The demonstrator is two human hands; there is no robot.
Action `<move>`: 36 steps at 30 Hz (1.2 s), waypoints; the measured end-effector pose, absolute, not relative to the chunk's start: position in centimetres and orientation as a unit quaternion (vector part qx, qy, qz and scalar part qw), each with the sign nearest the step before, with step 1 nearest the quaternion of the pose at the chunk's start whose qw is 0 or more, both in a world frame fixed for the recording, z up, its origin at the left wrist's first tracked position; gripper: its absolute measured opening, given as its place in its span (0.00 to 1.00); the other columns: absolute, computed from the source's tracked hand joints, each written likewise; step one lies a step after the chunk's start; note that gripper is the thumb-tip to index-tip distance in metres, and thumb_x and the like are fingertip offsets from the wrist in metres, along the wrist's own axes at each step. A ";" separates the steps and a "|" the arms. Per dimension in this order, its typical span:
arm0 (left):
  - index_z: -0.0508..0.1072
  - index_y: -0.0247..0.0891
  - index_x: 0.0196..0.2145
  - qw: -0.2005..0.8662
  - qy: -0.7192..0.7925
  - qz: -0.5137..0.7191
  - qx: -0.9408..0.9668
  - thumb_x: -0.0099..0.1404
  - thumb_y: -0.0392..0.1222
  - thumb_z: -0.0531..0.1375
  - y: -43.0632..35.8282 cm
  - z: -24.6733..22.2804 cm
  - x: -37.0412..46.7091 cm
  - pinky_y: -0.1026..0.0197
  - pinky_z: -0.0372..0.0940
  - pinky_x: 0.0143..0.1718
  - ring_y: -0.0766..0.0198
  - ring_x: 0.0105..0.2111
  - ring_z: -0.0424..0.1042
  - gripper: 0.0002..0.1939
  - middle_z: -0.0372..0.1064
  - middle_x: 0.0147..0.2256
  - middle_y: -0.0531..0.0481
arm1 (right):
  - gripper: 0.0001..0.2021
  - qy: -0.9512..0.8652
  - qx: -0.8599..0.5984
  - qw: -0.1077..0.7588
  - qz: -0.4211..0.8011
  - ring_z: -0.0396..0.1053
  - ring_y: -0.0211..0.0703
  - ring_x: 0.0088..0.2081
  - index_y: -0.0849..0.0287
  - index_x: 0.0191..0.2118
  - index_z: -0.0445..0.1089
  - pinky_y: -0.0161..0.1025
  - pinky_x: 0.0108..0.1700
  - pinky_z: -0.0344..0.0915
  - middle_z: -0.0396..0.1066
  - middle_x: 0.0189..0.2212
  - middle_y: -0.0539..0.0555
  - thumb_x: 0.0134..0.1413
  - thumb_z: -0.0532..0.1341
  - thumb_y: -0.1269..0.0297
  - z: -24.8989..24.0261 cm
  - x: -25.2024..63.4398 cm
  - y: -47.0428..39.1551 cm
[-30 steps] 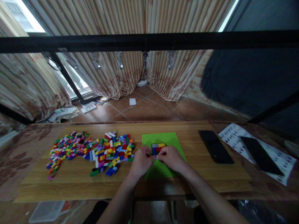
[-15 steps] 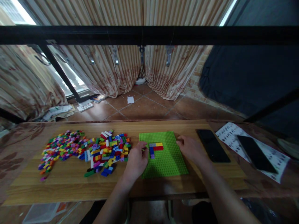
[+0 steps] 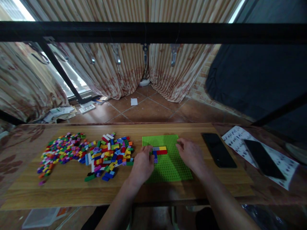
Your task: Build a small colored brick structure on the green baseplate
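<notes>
A green studded baseplate [image 3: 171, 169] lies on the wooden table. On its upper left part sit joined bricks: a grey one and a yellow one [image 3: 162, 148] along the top, a red one [image 3: 161, 152] below them, and a blue one [image 3: 155, 154] running down to a purple one [image 3: 155, 161]. My left hand [image 3: 143, 163] is over the plate's left edge, its fingers curled beside the blue brick; what they hold, if anything, is hidden. My right hand [image 3: 189, 152] hovers at the plate's right edge, thumb and forefinger apart with nothing visible between them.
Larger loose bricks [image 3: 111, 155] are piled left of my left hand, with a heap of small bricks [image 3: 64, 148] farther left. A black phone [image 3: 218, 150] lies right of the plate. Beyond it, another dark device [image 3: 263, 159] rests on a printed sheet [image 3: 233, 138].
My left hand has shifted slightly right, closer to the joined bricks and partly covering them. My right hand has moved left, over the plate's right edge.
</notes>
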State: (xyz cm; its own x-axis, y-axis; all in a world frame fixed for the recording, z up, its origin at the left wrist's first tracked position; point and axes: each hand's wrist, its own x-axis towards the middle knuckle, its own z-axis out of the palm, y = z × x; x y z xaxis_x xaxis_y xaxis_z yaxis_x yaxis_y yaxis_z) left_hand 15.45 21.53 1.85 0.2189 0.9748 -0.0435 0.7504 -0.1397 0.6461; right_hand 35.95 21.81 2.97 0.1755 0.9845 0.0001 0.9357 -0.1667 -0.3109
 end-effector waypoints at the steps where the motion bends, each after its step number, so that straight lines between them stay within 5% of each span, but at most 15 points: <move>1: 0.68 0.36 0.49 0.277 0.594 0.203 0.728 0.61 0.29 0.54 21.5 1.9 15.5 0.57 0.65 0.46 0.58 0.41 0.72 0.18 0.70 0.45 0.42 | 0.11 -0.643 -0.745 0.141 0.108 0.72 0.47 0.41 0.60 0.45 0.72 0.40 0.42 0.63 0.74 0.42 0.58 0.60 0.55 0.66 3.1 35.7 21.8; 6: 0.70 0.37 0.48 0.265 0.589 0.215 0.732 0.62 0.30 0.53 21.4 2.3 15.6 0.56 0.65 0.46 0.57 0.42 0.72 0.17 0.70 0.45 0.43 | 0.10 -0.693 -0.678 0.183 0.161 0.71 0.43 0.40 0.59 0.44 0.72 0.37 0.46 0.62 0.72 0.41 0.55 0.59 0.56 0.70 3.2 34.0 21.6; 36: 0.72 0.35 0.44 0.292 0.657 0.184 0.671 0.55 0.37 0.63 23.2 1.5 15.9 0.60 0.62 0.36 0.57 0.37 0.74 0.18 0.75 0.35 0.46 | 0.11 -0.734 -0.646 0.117 0.173 0.69 0.45 0.43 0.62 0.43 0.72 0.37 0.48 0.60 0.72 0.41 0.57 0.58 0.56 0.74 2.7 32.4 21.6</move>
State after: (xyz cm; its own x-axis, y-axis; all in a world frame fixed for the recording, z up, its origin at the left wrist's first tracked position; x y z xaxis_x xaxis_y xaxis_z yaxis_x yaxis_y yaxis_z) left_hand 15.93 23.20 1.46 0.0701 0.9881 -0.1368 0.7739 0.0327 0.6324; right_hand 32.44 21.56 2.69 -0.1389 0.9890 -0.0515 0.9078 0.1064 -0.4056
